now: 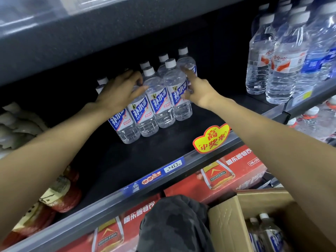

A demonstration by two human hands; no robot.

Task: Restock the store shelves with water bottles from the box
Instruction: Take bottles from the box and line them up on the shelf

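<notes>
Several clear water bottles [160, 104] with white caps and blue-and-white labels stand in rows on the dark shelf [127, 160]. My left hand [121, 88] lies over the tops of the left bottles, its fingers curled round one bottle's neck. My right hand [198, 88] reaches in from the right with fingers stretched out, touching the side of the rightmost bottles. The open cardboard box [229, 215] sits at the bottom right, with more capped bottles [267, 231] of the same kind inside.
Larger clear water bottles [283, 57] fill the shelf section to the right. Red drink cartons [227, 175] sit below the shelf rail, which carries a yellow promo tag [211, 137] and a price label [172, 167]. Red packaged goods [60, 193] lie at the left. My knee [174, 224] is below.
</notes>
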